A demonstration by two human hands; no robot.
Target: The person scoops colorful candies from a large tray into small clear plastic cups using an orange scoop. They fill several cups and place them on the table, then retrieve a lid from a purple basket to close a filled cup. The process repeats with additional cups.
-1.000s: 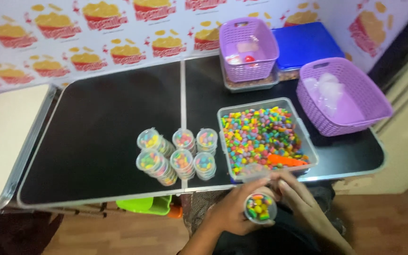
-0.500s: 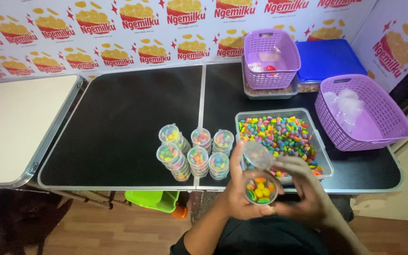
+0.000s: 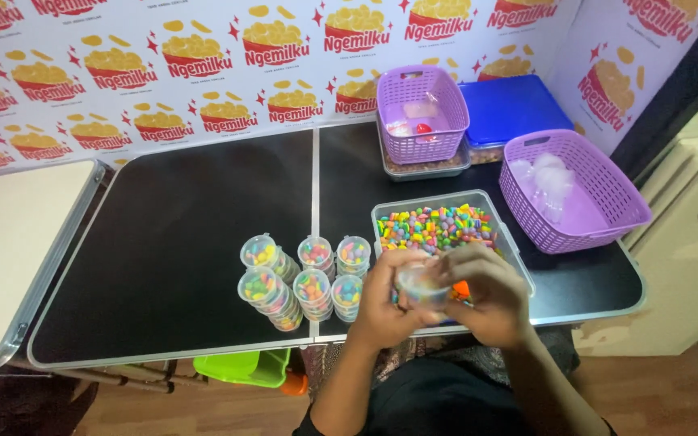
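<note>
Both hands, left hand point(image 3: 389, 303) and right hand point(image 3: 478, 295), clasp a small cup point(image 3: 420, 282), seemingly pressing its lid on; filled cups point(image 3: 304, 278) stand left of them; candy tray point(image 3: 515, 242) just beyond

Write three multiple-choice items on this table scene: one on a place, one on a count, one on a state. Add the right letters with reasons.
1. Where does the tray of coloured candy lie?
A. On the black table, right of the filled cups
B. On the cream table
C. Inside a purple basket

2. How many purple baskets are in view?
A. One
B. Two
C. Four

3. How is the small clear cup held?
A. It stands alone on the table
B. By one hand only
C. Between both hands

Key: 1 A, the tray sits on the black table beside the filled cups. 2 B, a far basket and a near basket. 3 C, the left hand and right hand both close around it.
</note>
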